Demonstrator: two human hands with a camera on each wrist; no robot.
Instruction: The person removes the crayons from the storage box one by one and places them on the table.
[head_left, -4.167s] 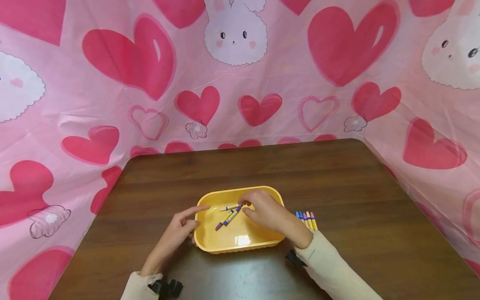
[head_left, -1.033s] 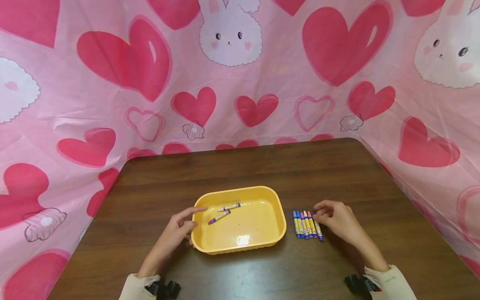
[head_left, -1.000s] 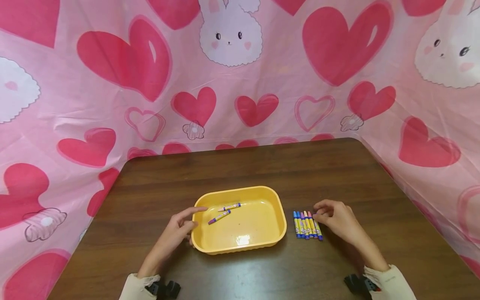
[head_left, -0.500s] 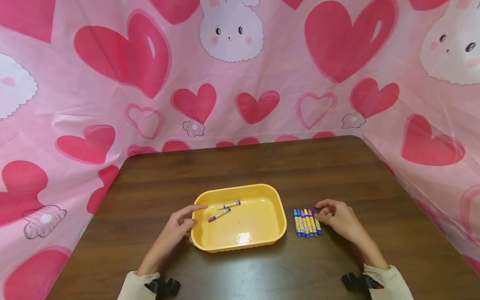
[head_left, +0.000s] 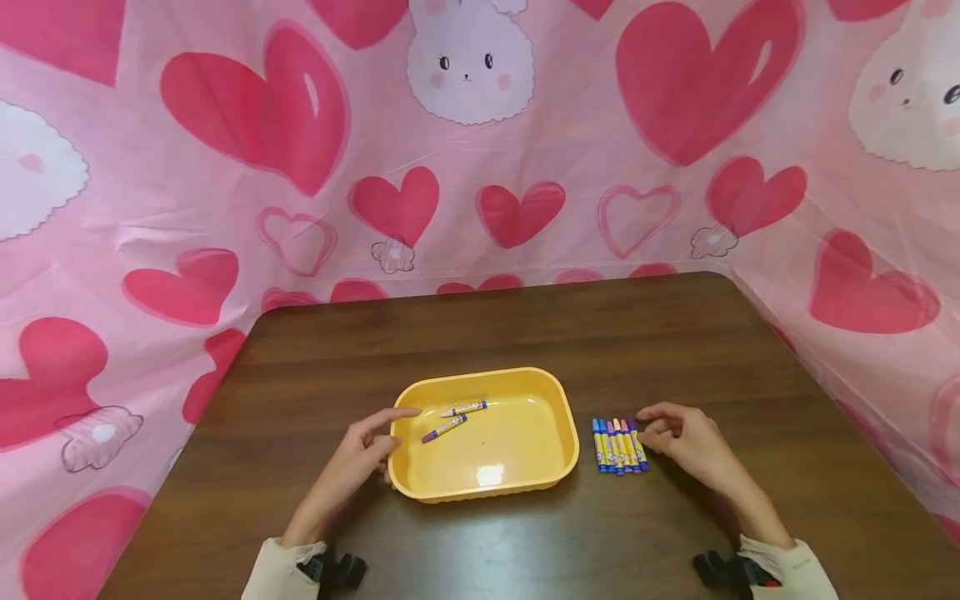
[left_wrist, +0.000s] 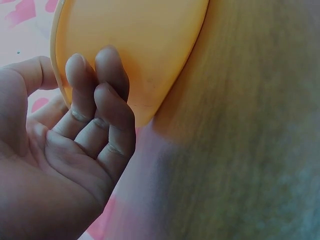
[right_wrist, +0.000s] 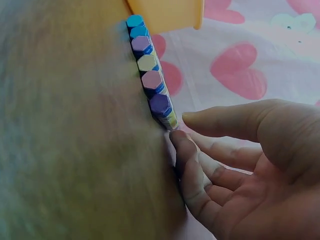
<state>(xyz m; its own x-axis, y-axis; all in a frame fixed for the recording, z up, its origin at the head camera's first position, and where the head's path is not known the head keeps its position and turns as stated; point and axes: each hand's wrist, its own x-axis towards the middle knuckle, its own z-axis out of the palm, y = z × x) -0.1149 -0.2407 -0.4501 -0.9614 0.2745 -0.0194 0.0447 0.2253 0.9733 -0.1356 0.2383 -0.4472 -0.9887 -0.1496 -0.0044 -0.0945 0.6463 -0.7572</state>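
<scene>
Crayons (head_left: pixel 620 452) seem light, stiff and likely brittle; pinch mid-barrel. Left hand (head_left: pixel 358 457) grips the tray (head_left: pixel 517 454); right hand (head_left: pixel 693 446), fingers relaxed beside the crayons, holds nothing.

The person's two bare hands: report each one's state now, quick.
Left hand: closed, gripping the rim of the yellow rounded-rectangular plastic tray.
Right hand: open, fingers loosely bent, holding nothing, beside the row of yellow-wrapped crayons.

indoor nook: brown table (head_left: pixel 465 333), pink heart-print cloth (head_left: pixel 573 117)
</scene>
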